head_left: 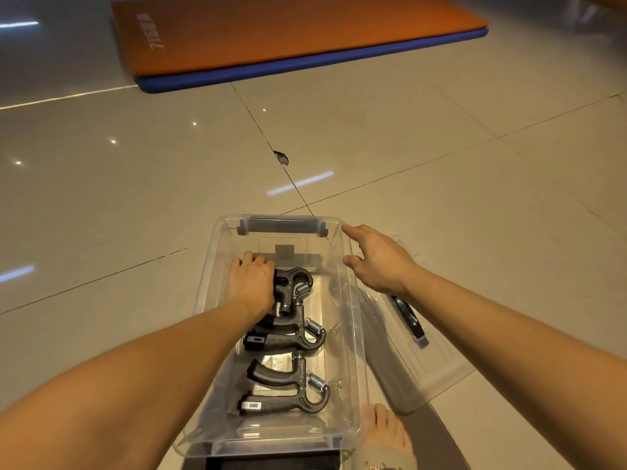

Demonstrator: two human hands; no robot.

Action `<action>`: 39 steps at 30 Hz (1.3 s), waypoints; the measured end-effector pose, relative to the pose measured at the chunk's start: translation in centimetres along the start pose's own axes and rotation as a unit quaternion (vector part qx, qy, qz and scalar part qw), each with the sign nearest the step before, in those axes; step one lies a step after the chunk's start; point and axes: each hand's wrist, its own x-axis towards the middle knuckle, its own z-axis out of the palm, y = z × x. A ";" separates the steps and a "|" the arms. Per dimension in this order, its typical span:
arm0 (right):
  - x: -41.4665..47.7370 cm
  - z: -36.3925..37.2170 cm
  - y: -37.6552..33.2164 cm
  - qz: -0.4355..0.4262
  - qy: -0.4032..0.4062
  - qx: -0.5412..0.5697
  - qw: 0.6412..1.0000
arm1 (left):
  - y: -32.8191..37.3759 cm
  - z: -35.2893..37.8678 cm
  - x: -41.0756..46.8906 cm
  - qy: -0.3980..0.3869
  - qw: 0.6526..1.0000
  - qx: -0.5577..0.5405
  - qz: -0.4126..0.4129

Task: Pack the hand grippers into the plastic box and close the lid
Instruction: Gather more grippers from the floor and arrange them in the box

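The plastic box [346, 334] sits on the floor; its clear walls look thin and flexible. Its lid [417, 354] leans just right of the box, light, best taken by the dark handle. Inside the box lie three hand grippers [288, 334], stiff and probably heavy. My left hand [251, 283] fingers clench the farthest one; my right hand [376, 259] hovers spread, holding nothing, over the box's far right corner.

Three black hand grippers [288, 334] with steel springs lie inside the clear plastic box [353, 334]. Its lid [437, 364] lies off, just beside it.
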 end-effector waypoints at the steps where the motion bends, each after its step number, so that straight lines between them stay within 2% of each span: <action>1: 0.0 0.0 0.0 0.001 0.001 0.001 1.000 | 0.0 0.2 0.0 -0.002 1.000 -0.008 0.003; 23: -0.1 -0.2 -0.3 0.008 0.000 -0.002 1.000 | 0.2 0.7 0.2 -0.025 0.996 -0.083 -0.036; 27: -0.2 -0.3 -0.3 0.014 -0.001 -0.004 1.000 | 0.2 0.2 0.2 -0.019 0.989 -0.138 -0.041; 34: -0.6 -0.1 -0.9 0.033 0.000 -0.010 0.999 | 0.0 -2.6 -1.9 0.014 0.958 -0.284 -0.028; 39: -2.1 -1.4 -3.5 0.028 0.061 -0.013 0.998 | -2.4 -8.5 -6.0 0.065 0.946 -0.317 0.023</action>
